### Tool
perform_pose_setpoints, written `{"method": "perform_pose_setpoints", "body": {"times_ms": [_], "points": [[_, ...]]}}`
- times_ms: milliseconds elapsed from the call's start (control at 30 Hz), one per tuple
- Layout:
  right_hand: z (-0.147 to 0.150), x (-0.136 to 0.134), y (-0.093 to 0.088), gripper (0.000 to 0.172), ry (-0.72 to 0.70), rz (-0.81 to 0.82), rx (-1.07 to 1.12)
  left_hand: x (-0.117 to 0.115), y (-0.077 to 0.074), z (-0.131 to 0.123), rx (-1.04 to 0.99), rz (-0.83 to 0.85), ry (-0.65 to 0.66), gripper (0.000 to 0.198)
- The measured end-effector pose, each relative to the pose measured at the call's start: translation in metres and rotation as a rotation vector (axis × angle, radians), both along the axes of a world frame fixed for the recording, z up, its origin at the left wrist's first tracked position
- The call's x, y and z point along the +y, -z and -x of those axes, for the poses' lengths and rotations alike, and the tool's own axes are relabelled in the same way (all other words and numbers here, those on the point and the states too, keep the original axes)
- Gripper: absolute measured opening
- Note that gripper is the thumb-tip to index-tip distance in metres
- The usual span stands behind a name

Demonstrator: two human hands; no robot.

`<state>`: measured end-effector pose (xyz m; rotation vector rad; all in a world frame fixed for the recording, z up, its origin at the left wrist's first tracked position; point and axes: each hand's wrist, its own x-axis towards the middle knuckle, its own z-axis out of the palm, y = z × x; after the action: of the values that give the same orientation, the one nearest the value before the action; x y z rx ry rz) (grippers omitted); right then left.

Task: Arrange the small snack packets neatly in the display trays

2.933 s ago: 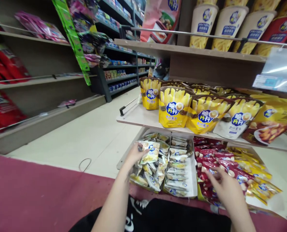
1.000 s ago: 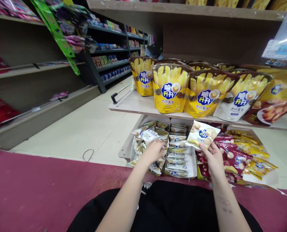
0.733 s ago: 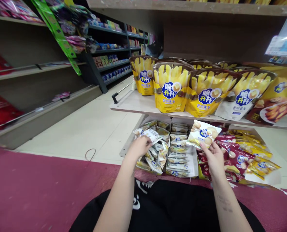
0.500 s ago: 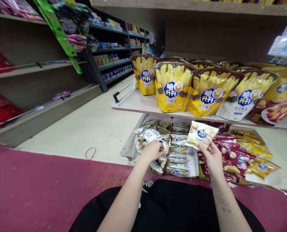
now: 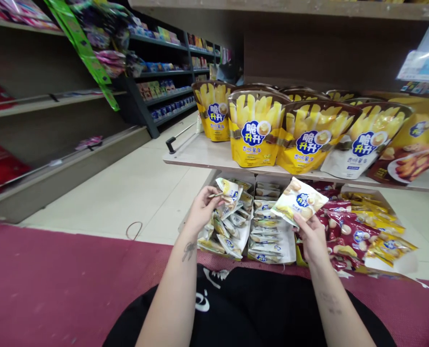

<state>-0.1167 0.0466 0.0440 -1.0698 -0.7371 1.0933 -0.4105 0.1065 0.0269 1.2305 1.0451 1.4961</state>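
My left hand [image 5: 204,208] pinches a small white snack packet [image 5: 230,193] by its edge, above the left box [image 5: 246,232] of loosely piled packets. In my right hand [image 5: 311,235] is another white packet [image 5: 299,201], held by its lower edge with its printed front showing. Below and left of it, a middle box [image 5: 290,246] holds a row of white packets [image 5: 266,238] standing on edge. Red packets [image 5: 355,236] lie behind and to the right of my right hand, with yellow packets [image 5: 390,249] beside them.
Large yellow pouches [image 5: 254,130] stand on the shelf [image 5: 200,153] just above the boxes. A black-tipped metal rod [image 5: 171,144] sticks up at its left end. Another shelf [image 5: 290,10] overhangs the top. Shelving [image 5: 91,154] runs along the left; a thin loop [image 5: 134,230] lies on the floor.
My left hand has risen and moved left out of the left box, now with a packet in its fingers. The packet in my right hand has tilted slightly.
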Motion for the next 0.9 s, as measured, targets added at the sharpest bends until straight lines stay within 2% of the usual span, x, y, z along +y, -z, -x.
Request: {"method": "perform_pose_setpoints", "body": {"times_ms": [133,233,367,433,533,600,733,833,900], "points": [[0.03,-0.012,0.005,0.038,-0.246,0.0,0.307,-0.005,-0.004,-0.025,-0.232,0.094,0.153,0.034],[0.049,-0.02,0.015,0.039,-0.405,0.021,0.394,-0.015,-0.011,-0.048,-0.327,0.169,0.312,0.039],[0.052,-0.017,0.03,0.041,-0.418,0.034,0.314,-0.026,-0.016,-0.066,-0.254,0.259,0.515,0.038],[0.043,-0.012,0.033,0.041,-0.394,0.039,0.172,-0.027,-0.017,-0.067,-0.23,0.293,0.531,0.035],[0.026,-0.005,0.03,0.043,-0.443,0.056,-0.016,-0.026,-0.017,-0.066,-0.155,0.327,0.521,0.035],[0.015,-0.002,0.026,0.046,-0.484,0.072,-0.073,-0.027,-0.016,-0.069,-0.112,0.322,0.519,0.038],[-0.006,-0.001,0.017,0.045,-0.465,0.075,-0.137,-0.033,-0.016,-0.084,-0.077,0.341,0.509,0.051],[-0.019,-0.001,0.011,0.043,-0.443,0.056,-0.162,-0.036,-0.017,-0.093,0.001,0.257,0.532,0.048],[-0.027,-0.001,0.006,0.042,-0.428,0.043,-0.179,-0.037,-0.017,-0.093,0.142,0.136,0.47,0.038]]}}
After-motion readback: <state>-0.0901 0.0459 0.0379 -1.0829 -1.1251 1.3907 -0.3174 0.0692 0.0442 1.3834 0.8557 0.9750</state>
